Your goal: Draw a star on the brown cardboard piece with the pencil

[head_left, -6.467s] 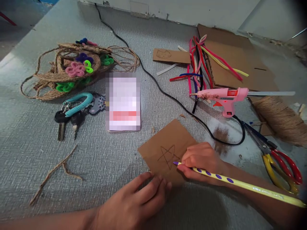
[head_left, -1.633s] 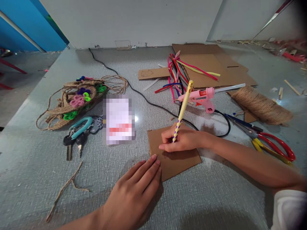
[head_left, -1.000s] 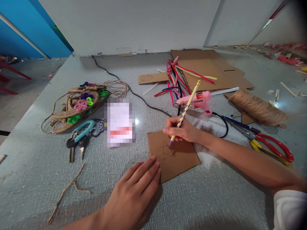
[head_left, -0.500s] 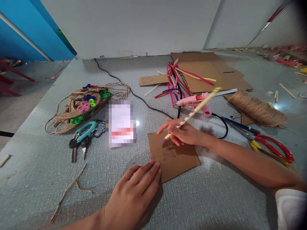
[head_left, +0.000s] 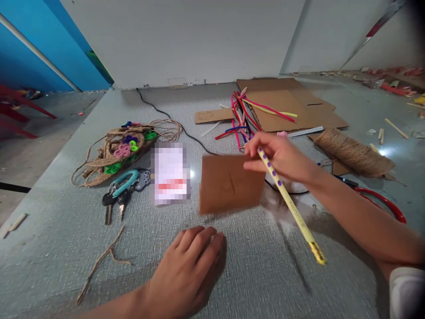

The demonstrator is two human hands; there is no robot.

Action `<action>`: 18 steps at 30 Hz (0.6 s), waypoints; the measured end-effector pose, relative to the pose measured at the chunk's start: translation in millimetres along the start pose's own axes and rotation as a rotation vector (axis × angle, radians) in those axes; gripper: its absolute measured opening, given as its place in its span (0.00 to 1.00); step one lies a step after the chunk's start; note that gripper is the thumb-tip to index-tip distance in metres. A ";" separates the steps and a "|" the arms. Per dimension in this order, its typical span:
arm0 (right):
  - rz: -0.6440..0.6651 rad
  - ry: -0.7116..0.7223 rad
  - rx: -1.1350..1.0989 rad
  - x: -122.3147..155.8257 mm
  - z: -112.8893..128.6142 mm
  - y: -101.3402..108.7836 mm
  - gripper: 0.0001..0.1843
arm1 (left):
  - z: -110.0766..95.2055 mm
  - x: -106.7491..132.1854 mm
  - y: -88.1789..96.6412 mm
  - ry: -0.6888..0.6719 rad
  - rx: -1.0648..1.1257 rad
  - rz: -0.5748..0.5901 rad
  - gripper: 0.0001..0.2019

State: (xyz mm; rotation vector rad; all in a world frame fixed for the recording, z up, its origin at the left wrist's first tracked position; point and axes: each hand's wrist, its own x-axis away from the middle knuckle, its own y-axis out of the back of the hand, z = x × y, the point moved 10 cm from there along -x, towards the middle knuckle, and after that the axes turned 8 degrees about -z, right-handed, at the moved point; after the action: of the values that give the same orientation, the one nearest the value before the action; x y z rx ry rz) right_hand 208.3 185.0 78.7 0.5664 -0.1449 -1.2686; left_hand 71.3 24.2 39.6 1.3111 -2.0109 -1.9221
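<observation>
A square of brown cardboard (head_left: 221, 184) with dark pencil lines on it is tilted up off the table and slightly blurred. Its upper right corner is pinched by my right hand (head_left: 279, 157). The same hand keeps a pale yellow pencil (head_left: 288, 201) with purple dots, its gold end pointing down toward me. Below the cardboard, my left hand (head_left: 191, 266) rests on the table with loosely bent fingers and nothing visible in it. A pink glue gun lies mostly hidden behind my right hand.
Keys (head_left: 121, 197), a blurred white packet (head_left: 170, 175) and a jute bundle with fuzzy flowers (head_left: 122, 148) lie left. Pipe cleaners (head_left: 244, 115) and cardboard sheets (head_left: 295, 104) are at the back. A twine roll (head_left: 355, 153) and red-handled scissors (head_left: 381, 201) lie right.
The cardboard has come up off the table, gripped by my right hand and away from my left fingers. The pencil has swung so its gold end points down. My left fingers have curled.
</observation>
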 end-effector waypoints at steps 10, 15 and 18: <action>-0.288 0.060 -0.125 -8.4 11.4 55.9 0.10 | 1.6 -4.2 -5.6 -0.004 0.032 0.064 0.13; -0.271 0.081 -0.128 -10.2 9.1 51.3 0.10 | 1.9 -2.3 -5.9 -0.010 0.021 0.073 0.14; -0.270 0.114 -0.097 -9.9 10.3 49.5 0.09 | 1.5 -2.6 -5.4 -0.015 0.013 0.071 0.14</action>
State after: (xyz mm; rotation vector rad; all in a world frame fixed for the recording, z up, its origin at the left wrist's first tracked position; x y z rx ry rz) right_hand 243.6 199.8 113.1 0.5868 0.0910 -1.4925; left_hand 74.8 27.8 36.0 1.2136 -2.0513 -1.8968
